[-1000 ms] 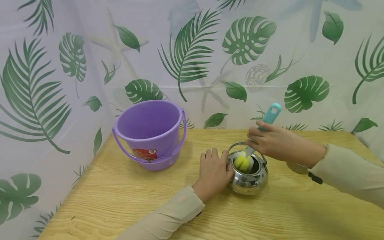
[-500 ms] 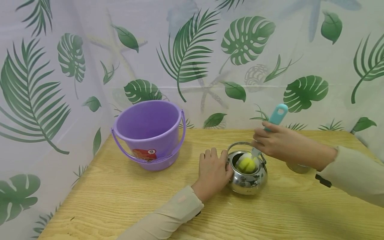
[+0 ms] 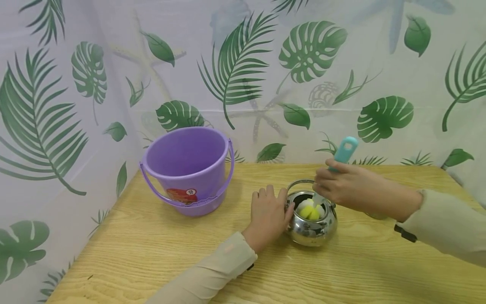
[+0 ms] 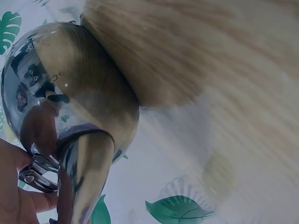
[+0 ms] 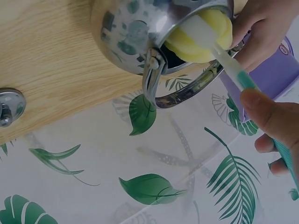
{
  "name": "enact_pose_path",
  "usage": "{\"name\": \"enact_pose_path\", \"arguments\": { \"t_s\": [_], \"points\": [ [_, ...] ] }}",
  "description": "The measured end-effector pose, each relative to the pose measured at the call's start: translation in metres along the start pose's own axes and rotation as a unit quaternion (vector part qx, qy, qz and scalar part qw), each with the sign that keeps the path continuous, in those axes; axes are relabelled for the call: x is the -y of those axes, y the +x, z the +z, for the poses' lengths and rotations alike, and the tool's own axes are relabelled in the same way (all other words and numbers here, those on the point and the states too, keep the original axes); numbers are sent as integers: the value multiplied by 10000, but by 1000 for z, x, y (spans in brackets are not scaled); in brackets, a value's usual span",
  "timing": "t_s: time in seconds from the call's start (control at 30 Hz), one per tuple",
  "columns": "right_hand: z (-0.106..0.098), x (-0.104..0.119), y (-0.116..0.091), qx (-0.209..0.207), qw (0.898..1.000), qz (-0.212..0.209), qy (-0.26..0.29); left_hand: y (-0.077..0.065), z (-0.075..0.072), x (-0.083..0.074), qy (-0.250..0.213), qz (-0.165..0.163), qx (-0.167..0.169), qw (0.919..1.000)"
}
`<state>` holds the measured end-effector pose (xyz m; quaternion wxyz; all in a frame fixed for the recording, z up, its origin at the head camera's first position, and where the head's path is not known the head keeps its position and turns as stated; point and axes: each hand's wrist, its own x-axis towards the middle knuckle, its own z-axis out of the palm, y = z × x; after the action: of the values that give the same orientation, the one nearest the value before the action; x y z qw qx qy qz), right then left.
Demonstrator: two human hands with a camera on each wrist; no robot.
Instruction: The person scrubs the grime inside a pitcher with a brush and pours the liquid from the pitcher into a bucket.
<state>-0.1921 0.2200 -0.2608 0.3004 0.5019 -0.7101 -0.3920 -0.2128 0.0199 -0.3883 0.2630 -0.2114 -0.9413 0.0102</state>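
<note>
A shiny steel kettle (image 3: 312, 233) stands uncovered on the table, its hoop handle (image 3: 301, 182) raised. My left hand (image 3: 268, 217) holds the kettle's left side, near the spout (image 4: 86, 172); its thumb and a finger show beside the handle bracket (image 4: 39, 172) in the left wrist view. My right hand (image 3: 358, 185) grips a sponge brush by its turquoise handle (image 3: 345, 150), tilted above the kettle. The brush's yellow and white sponge head (image 5: 222, 37) sits in the kettle's mouth. The inside of the kettle is mostly hidden behind the sponge.
A purple bucket (image 3: 206, 179) with its handle hanging down stands at the back left. The steel lid (image 5: 11, 105) lies on the wooden table (image 3: 159, 253) right of the kettle, largely covered by the right wrist in the head view. A leaf-print curtain (image 3: 250, 55) hangs behind.
The right hand with the brush swung right, then came back left and down, so the sponge now sits lower in the kettle's mouth. Left hand, kettle and bucket hold their places.
</note>
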Motion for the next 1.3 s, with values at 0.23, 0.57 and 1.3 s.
{"name": "enact_pose_path", "arguments": {
  "t_s": [0.23, 0.57, 1.3],
  "points": [
    [10, -2, 10, -543, 9980, 23, -314, 1, 2, 1, -82, -61, -120, 9999],
    [22, -6, 13, -402, 9990, 67, -195, 0, 1, 0, -32, -19, -236, 9997],
    [13, -5, -1, -252, 9991, -29, -347, 0, -1, -1, 88, -54, -178, 9998]
  ]
}}
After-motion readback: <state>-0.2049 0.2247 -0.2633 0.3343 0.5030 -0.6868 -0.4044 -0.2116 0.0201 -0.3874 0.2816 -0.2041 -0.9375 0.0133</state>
